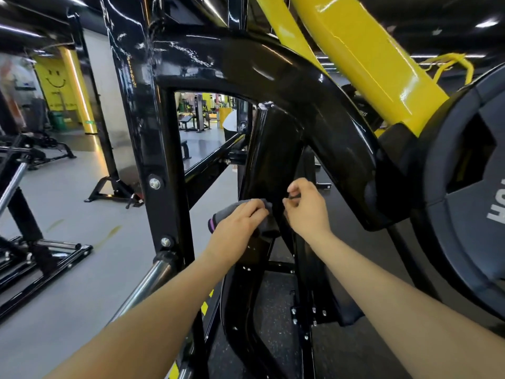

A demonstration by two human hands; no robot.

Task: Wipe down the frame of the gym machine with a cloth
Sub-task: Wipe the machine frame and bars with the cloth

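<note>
The gym machine's glossy black frame [273, 149] fills the middle of the view, with a sloping inner strut running down between my hands. A grey cloth with a purple edge [222, 213] lies against that strut. My left hand [240, 222] presses flat on the cloth, fingers stretched over it toward the strut. My right hand [306, 209] is on the strut's right side, fingers curled and pinching a small dark bit at the strut's edge; what it pinches is too small to tell.
A yellow lever arm [363, 56] crosses overhead. A large black weight plate [464, 187] hangs close at the right. A bolted black upright [155, 160] and a chrome bar [147, 283] stand at left. Other benches and racks sit on the grey floor behind.
</note>
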